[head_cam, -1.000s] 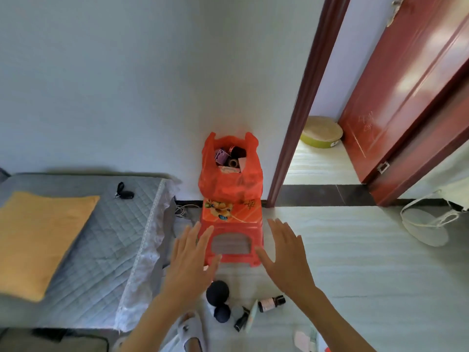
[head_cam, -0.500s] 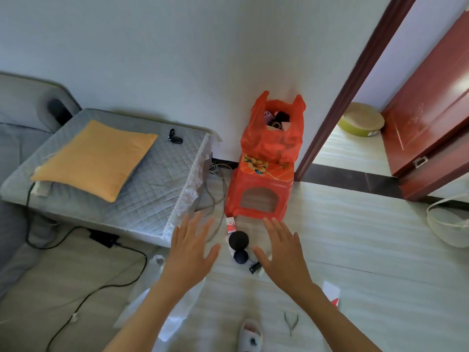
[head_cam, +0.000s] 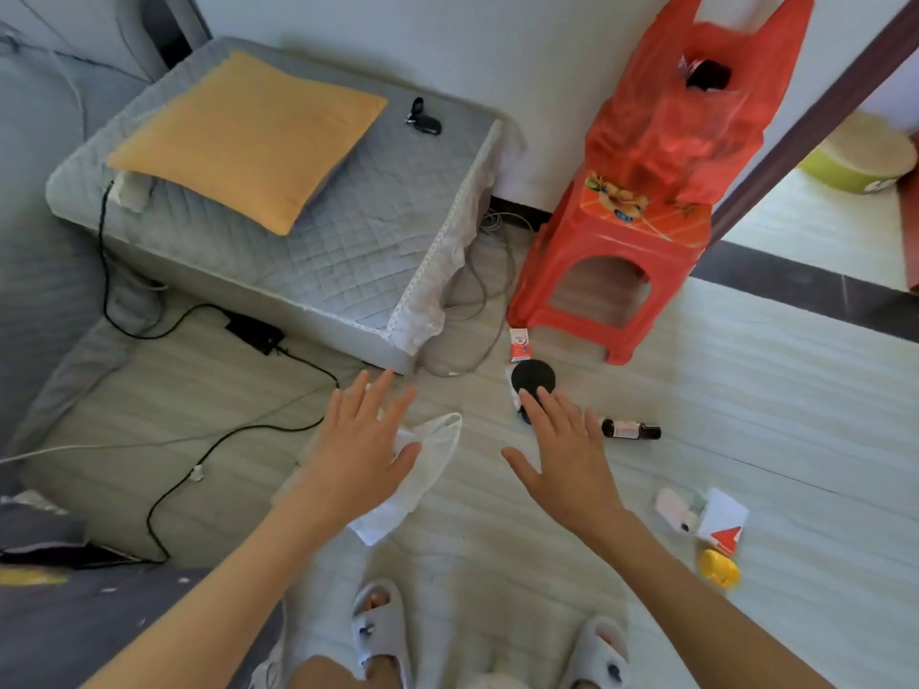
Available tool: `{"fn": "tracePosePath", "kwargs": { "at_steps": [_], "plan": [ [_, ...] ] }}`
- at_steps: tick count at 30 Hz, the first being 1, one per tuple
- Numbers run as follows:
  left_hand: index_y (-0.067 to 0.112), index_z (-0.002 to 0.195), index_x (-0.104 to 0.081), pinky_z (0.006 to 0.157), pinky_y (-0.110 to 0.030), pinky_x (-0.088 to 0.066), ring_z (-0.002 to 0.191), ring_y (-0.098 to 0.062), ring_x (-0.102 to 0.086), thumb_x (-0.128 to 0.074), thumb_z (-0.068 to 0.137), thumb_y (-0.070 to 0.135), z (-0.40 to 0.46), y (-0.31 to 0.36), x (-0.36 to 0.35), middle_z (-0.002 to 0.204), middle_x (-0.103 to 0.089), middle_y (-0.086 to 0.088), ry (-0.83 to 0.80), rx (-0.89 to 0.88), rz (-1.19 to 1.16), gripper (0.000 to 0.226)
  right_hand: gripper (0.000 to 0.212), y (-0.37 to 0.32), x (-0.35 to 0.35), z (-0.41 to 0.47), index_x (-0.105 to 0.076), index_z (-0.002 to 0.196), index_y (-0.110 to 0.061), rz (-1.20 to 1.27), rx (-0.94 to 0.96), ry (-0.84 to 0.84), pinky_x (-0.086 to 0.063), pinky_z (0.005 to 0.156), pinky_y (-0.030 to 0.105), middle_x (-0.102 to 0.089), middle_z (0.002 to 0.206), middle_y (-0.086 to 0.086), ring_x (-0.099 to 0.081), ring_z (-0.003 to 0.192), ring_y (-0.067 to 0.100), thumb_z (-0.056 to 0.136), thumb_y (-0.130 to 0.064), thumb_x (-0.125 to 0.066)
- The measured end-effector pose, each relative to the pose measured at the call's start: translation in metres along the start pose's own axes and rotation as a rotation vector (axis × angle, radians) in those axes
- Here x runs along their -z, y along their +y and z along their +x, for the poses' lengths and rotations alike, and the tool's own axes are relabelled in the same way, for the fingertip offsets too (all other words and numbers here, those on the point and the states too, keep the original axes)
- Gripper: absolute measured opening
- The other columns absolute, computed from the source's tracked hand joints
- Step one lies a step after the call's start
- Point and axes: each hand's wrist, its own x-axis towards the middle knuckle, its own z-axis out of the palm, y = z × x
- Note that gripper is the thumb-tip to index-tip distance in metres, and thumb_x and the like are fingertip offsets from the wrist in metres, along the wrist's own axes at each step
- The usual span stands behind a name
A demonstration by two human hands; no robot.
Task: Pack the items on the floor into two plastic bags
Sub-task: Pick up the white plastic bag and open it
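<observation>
Red bag [head_cam: 686, 126] on the stool [head_cam: 611, 251] looks filled already, so you're onto bag two: the white plastic bag [head_cam: 422, 469] lying on the floor under your left hand [head_cam: 363, 450]. Both hands, right hand [head_cam: 567, 464] included, hover with fingers spread wide, holding nothing. Next you'd probably grab that bag, open it, then go for the dark bottle [head_cam: 630, 430] and black disc [head_cam: 533, 376] just beyond.

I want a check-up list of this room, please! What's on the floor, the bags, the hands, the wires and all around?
Surface: pale floor.
Job's things: red bag on red stool; white bag on floor; black disc, brown bottle, small red-and-white box, white card, yellow cap.
Clutter: orange pillow on grey mattress.
Hands: left hand and right hand open, holding nothing.
Cables: black cable across floor.
Surroundings: white wall, doorway.
</observation>
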Motion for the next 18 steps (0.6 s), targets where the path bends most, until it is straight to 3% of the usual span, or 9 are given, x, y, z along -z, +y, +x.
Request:
{"fn": "tracePosePath", "kwargs": {
  "at_steps": [2,4,6,10,14,18],
  "plan": [
    [0.017,0.140,-0.036,0.112,-0.052,-0.015,0.141,-0.037,-0.015,-0.012,0.075,0.056,0.009,-0.002,-0.046,0.150,-0.027,-0.014,0.001,0.002,0.004,0.079,0.076,0.019,-0.035,0.010,-0.026,0.146,-0.020,-0.016,0.030,0.023,-0.017,0.114,0.052,-0.029,0.152,0.008,-0.022,0.142,0.028,0.083,-0.062,-0.018],
    [0.021,0.145,-0.024,0.114,-0.049,-0.007,0.144,-0.033,-0.004,-0.009,0.077,0.058,0.020,0.003,-0.094,0.155,-0.014,-0.012,-0.031,-0.002,0.023,0.079,0.069,0.043,-0.075,0.022,-0.019,0.147,-0.022,-0.059,0.068,-0.016,-0.009,0.116,0.048,-0.020,0.155,0.005,-0.013,0.145,0.024,0.089,-0.058,-0.029],
    [0.025,0.147,-0.011,0.116,-0.046,-0.002,0.144,-0.027,0.004,-0.020,0.090,0.054,0.042,0.005,-0.137,0.156,-0.002,-0.007,-0.062,0.004,0.084,0.065,0.068,0.068,-0.111,0.036,-0.021,0.147,-0.022,-0.067,0.095,0.012,-0.007,0.115,0.047,-0.020,0.155,0.004,-0.012,0.145,0.024,0.089,-0.057,-0.031],
    [0.022,0.146,-0.019,0.115,-0.046,-0.010,0.144,-0.028,-0.008,-0.032,0.093,0.046,0.096,0.007,-0.209,0.155,-0.016,-0.009,0.108,-0.051,0.112,0.060,0.071,0.119,-0.180,0.073,-0.024,0.146,-0.020,-0.083,0.169,0.109,-0.009,0.114,0.050,-0.025,0.153,0.007,-0.016,0.144,0.026,0.085,-0.055,-0.032],
    [0.025,0.147,-0.011,0.116,-0.043,-0.006,0.144,-0.025,-0.002,-0.034,0.095,0.043,0.127,0.003,-0.263,0.156,-0.007,-0.004,0.146,-0.031,0.231,0.059,0.067,0.146,-0.230,0.098,-0.028,0.145,-0.018,-0.105,0.244,0.234,-0.011,0.113,0.052,-0.028,0.152,0.009,-0.019,0.143,0.029,0.088,-0.050,-0.043],
    [0.021,0.145,-0.023,0.113,-0.041,-0.017,0.142,-0.027,-0.014,-0.040,0.095,0.038,0.128,0.003,-0.281,0.153,-0.021,-0.008,0.224,-0.083,0.234,0.055,0.069,0.152,-0.249,0.094,-0.008,0.149,-0.023,-0.148,0.276,0.238,0.001,0.116,0.046,-0.008,0.157,0.004,-0.001,0.146,0.022,0.093,-0.050,-0.039]
  ]
}}
